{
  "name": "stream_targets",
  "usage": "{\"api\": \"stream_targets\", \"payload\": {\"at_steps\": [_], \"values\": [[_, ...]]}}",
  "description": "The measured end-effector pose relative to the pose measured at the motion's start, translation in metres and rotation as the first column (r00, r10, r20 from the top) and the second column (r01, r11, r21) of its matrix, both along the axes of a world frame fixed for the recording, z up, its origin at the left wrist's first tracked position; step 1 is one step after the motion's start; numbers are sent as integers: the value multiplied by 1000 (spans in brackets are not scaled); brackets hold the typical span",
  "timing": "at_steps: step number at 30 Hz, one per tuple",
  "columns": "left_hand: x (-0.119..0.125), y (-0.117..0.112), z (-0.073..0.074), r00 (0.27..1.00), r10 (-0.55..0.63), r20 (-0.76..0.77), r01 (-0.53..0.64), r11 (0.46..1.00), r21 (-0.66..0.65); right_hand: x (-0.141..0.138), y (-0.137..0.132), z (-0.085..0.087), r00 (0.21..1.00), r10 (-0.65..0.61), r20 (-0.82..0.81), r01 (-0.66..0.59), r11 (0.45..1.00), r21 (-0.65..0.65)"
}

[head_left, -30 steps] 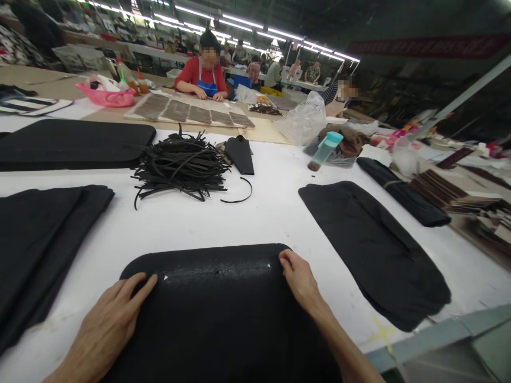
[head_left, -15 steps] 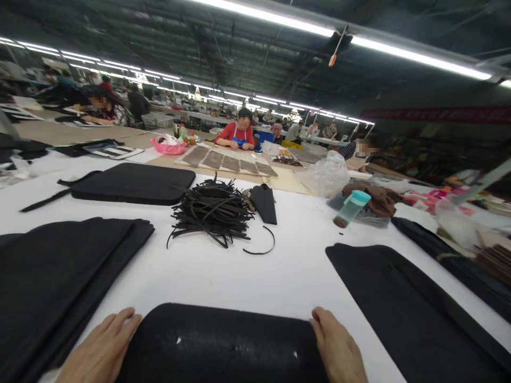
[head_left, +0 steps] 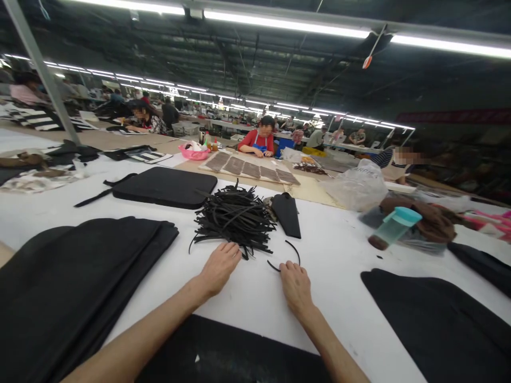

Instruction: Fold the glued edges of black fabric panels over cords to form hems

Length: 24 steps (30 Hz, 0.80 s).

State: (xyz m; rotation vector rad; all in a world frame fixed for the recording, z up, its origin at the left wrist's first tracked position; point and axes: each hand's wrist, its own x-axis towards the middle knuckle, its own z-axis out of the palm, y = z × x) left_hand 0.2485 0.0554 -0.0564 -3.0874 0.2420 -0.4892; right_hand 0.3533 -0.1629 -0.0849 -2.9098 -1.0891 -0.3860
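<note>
Touching crosswise-lying strip pile (head_left: pixel 233 219), left hand (head_left: pixel 219 267) open; right hand (head_left: pixel 295 285) open beside curled strip (head_left: pixel 294 249).

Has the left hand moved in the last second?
Yes. The left hand went forward off the black panel to the edge of the strip pile.

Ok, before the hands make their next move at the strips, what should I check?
1. Left hand on the pile of black strips: fingertips at its near edge, ok.
2. Right hand on the loose curved strip: fingertips by its near end, contact cannot tell.
3. Both hands open, nothing gripped: ok.
4. Loose curved strip separate from the pile: ok.
5. Black panel flat, nearest the person: ok.
6. Bottle lying off to the right, away from both hands: ok.
</note>
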Motion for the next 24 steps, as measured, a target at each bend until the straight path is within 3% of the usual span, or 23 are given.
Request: {"api": "stream_targets", "payload": {"at_steps": [2,5,11,15,19,22,24], "values": [[17,7,-5,1000,-3,-4,3,1000,-6,-3,-4,-1,1000,-3,4,3,1000,-11],[24,13,-14,999,-37,-39,36,999,-28,-14,-21,1,1000,26,-11,-26,999,-27],[-7,2,-17,994,-60,-91,42,981,-192,-52,-72,8,995,93,-32,-91,995,47],[-37,-13,4,989,-53,-139,-1,932,-361,-82,-101,21,993,114,9,-114,987,116],[-80,-29,40,980,-35,-195,-72,852,-519,-119,-116,40,990,142,-9,-140,983,119],[-123,-39,65,959,73,-273,-202,855,-479,-156,-112,54,979,197,-60,-188,973,134],[-153,-46,73,934,176,-310,-295,869,-396,-180,-103,59,958,249,-141,-227,962,153]]}}
